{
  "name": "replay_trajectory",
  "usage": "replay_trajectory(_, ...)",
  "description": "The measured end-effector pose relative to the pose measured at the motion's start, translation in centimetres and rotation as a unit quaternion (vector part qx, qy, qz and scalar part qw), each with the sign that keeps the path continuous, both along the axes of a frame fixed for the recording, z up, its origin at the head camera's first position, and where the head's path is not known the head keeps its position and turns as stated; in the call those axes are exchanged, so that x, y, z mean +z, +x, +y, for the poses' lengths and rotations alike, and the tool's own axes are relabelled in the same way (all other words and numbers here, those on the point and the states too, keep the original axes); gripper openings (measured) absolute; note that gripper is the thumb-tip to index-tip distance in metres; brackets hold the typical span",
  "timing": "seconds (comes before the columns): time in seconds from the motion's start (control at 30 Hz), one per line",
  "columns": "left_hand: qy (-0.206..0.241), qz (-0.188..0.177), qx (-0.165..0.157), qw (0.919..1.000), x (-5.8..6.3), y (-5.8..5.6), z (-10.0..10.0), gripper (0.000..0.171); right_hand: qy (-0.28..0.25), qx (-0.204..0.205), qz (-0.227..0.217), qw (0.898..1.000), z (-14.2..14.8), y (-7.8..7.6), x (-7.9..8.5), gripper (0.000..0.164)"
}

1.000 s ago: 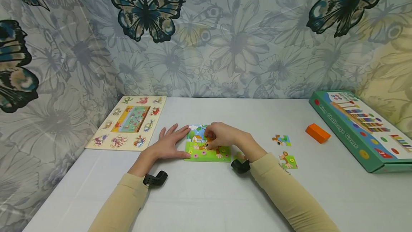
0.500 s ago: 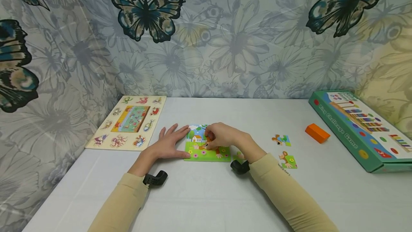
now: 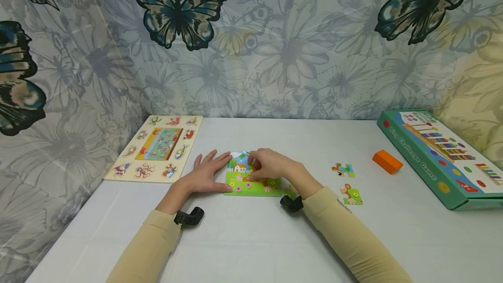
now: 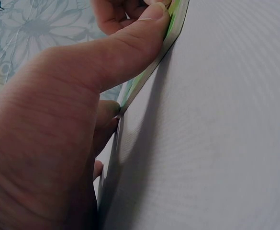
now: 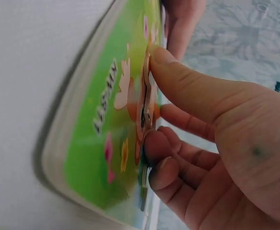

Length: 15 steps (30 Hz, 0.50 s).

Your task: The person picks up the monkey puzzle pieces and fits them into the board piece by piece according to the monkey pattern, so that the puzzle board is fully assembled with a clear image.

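A small green picture puzzle board [image 3: 251, 190] with a house and flowers lies on the table between the hands. My left hand [image 3: 206, 176] is spread flat at its left side, thumb on the near left corner and fingertips at the far left. My right hand [image 3: 273, 163] pinches a thin orange-brown puzzle piece [image 5: 146, 93] between thumb and fingers, right at the board's surface. In the right wrist view the piece lies against the picture, partly covered by the fingertips. The left wrist view shows the left thumb [image 4: 130, 48] along the board's edge.
Two loose puzzle pieces, one with an eye [image 3: 343, 170] and one green with a flower [image 3: 352, 194], lie to the right. Another green piece [image 3: 291, 190] is partly hidden by the right wrist. Beyond are an orange block [image 3: 387, 162], a green game box [image 3: 444, 160] and an animal board [image 3: 157, 150].
My right hand has shifted very slightly left over the board, still pinching the puzzle piece. The left hand stays at the board's side.
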<state>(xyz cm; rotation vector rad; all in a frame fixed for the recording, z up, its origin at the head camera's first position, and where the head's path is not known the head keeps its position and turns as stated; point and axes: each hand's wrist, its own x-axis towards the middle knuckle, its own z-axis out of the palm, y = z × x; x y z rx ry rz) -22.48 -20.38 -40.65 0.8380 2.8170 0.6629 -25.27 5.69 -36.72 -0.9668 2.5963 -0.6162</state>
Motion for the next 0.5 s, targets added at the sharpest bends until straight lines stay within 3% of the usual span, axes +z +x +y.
replay_trajectory(0.23, -0.003, -0.001, 0.001, 1.0, 0.06, -0.03, 0.03, 0.099, 0.005, -0.016, -0.011, 1.0, -0.25, 0.05, -0.05, 0.04)
replay_trajectory(0.5, 0.001, -0.001, -0.001, 1.0, -0.03, -0.09, -0.02, 0.099, -0.007, -0.009, -0.015, 1.0, -0.32, -0.03, -0.27, 0.035)
